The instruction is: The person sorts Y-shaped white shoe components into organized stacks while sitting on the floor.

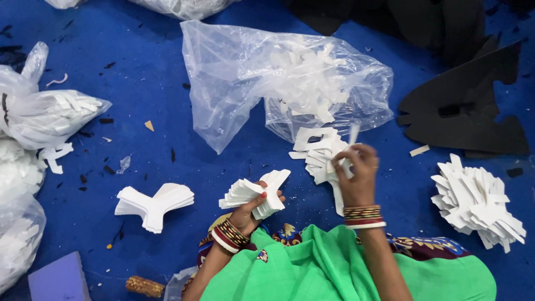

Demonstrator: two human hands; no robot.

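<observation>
Head view is showing the left hand (248, 210) gripping a fanned stack of white cutouts (256, 195), fingers clamped so the pieces are staying aligned. Right hand (356, 170) is pinching one piece off the loose pile (320, 153) beside it. Clear bag of cutouts (278, 78) is lying just beyond; a finished stack (155, 204) and a heap (479, 200) are flanking on the blue floor (145, 83).

Black foam sheet (468, 100); purple block (58, 278); blue floor mat (145, 72).
</observation>
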